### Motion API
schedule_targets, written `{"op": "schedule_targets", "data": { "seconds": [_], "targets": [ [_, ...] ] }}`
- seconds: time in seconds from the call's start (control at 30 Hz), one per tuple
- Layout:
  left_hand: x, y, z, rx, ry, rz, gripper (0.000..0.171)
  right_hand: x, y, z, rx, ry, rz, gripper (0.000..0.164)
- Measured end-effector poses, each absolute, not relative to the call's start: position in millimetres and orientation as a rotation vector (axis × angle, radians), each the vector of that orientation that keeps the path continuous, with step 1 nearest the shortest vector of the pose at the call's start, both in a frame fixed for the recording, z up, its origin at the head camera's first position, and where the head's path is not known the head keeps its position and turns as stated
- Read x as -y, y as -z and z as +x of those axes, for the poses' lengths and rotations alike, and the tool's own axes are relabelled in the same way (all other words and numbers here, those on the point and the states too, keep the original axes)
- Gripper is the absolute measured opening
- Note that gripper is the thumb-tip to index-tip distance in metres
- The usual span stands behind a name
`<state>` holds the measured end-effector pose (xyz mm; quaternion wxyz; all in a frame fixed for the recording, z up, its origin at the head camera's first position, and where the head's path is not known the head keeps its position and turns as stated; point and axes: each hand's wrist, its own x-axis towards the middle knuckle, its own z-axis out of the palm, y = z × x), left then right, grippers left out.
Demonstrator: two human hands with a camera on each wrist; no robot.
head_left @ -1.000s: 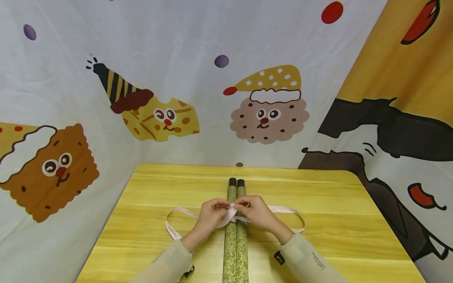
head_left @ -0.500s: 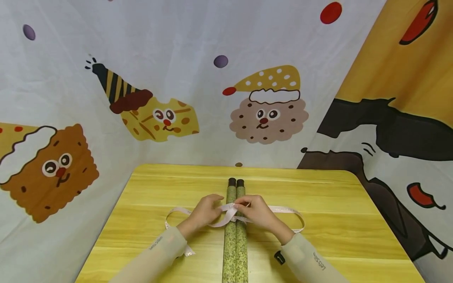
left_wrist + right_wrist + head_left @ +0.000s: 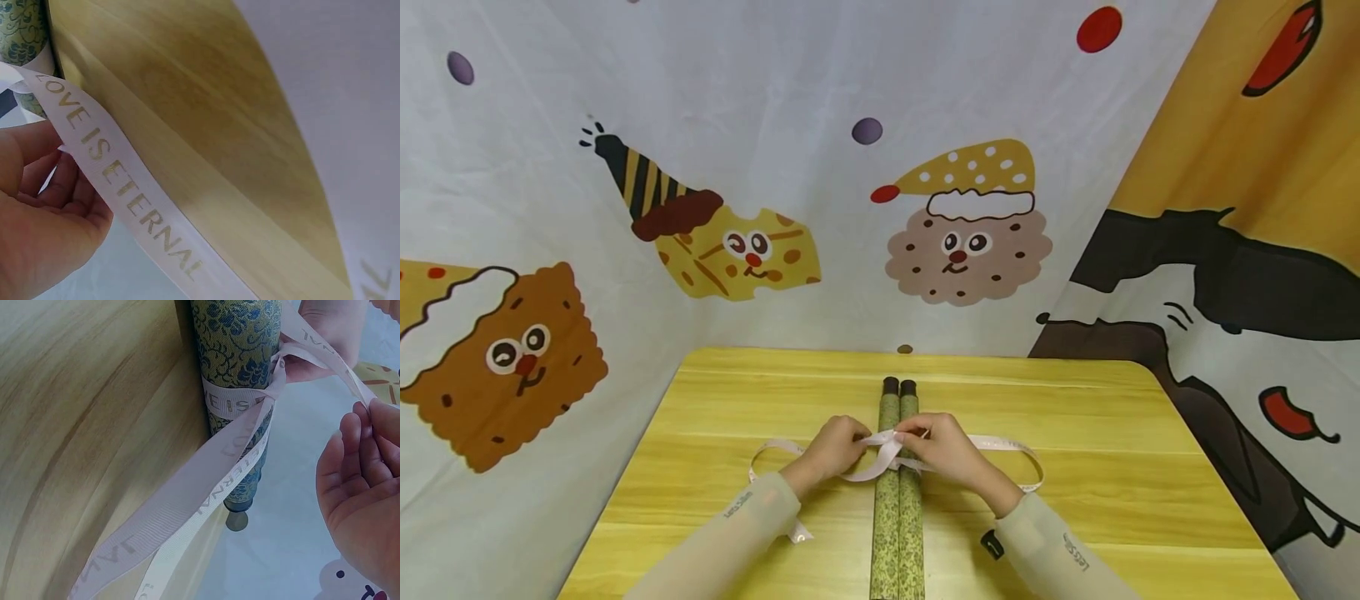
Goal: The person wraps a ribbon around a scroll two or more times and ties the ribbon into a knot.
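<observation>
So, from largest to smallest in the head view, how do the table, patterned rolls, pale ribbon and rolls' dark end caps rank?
1. Table
2. Patterned rolls and pale ribbon: unsure; the ribbon spreads wider but is narrow
3. Dark end caps, much alike

Table (image 3: pixel 715 400): before you, hanging cloth (image 3: pixel 850 329) behind its far edge.
Rolls (image 3: pixel 886 525): on the table, side by side, pointing away from you; near ends run out of the head view.
Ribbon (image 3: pixel 890 454): round the rolls, looping out to their left and right.
Your left hand (image 3: pixel 835 447): left of the rolls, at the ribbon.
Your right hand (image 3: pixel 947 450): to their right, fingertips at the ribbon over them.
Small object (image 3: pixel 992 545): right of the rolls, just beside your right sleeve (image 3: pixel 1052 542).
</observation>
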<state>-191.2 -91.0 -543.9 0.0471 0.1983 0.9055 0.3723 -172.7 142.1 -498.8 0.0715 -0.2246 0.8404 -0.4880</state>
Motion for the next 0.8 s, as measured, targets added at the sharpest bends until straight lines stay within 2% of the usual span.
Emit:
{"op": "schedule_targets", "data": {
  "seconds": [0.57, 0.8],
  "targets": [
    [131, 508, -162, -2.633, -1.453, 0.421, 0.012, -146, 498, -176, -2.565, 1.441, -0.716, 0.01],
    [150, 501, -149, -2.701, -1.486, 0.424, 0.006, -147, 498, -177, -2.571, 1.44, -0.712, 0.01]
  ]
}}
